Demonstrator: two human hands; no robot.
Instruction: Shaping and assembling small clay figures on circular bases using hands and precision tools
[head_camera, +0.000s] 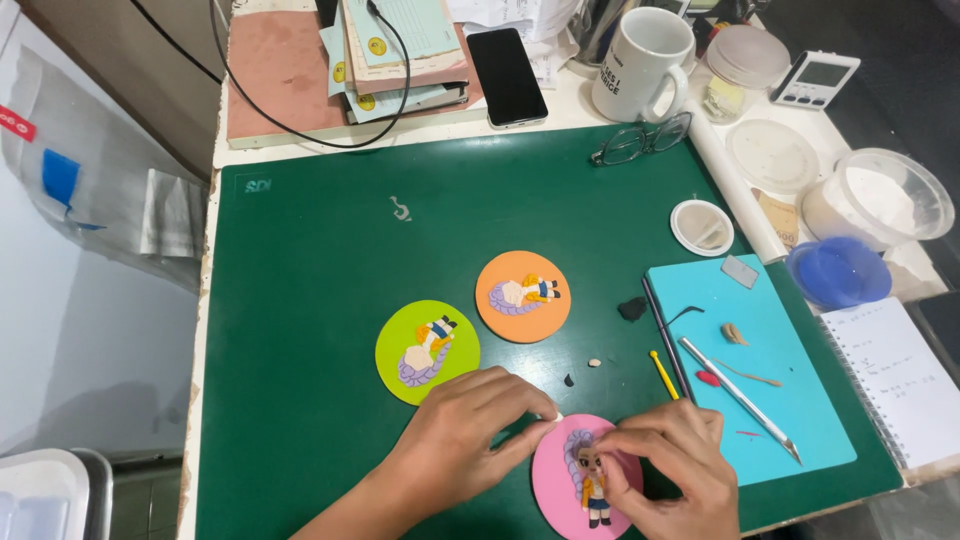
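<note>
Right hand (668, 462) has its fingers (612, 446) pinched narrow on the little clay doll (590, 482), right at its head. Left hand (470, 432) reaches over with fingers (535, 412) closed on a tiny white tool tip at the edge of the pink disc (556, 484) the doll lies on. Just beyond on the green mat (310, 260): a lime disc (427, 351) and an orange disc (522, 296), each with a figure. The desk also has a blue board (790, 400) with a craft knife (740, 398).
</note>
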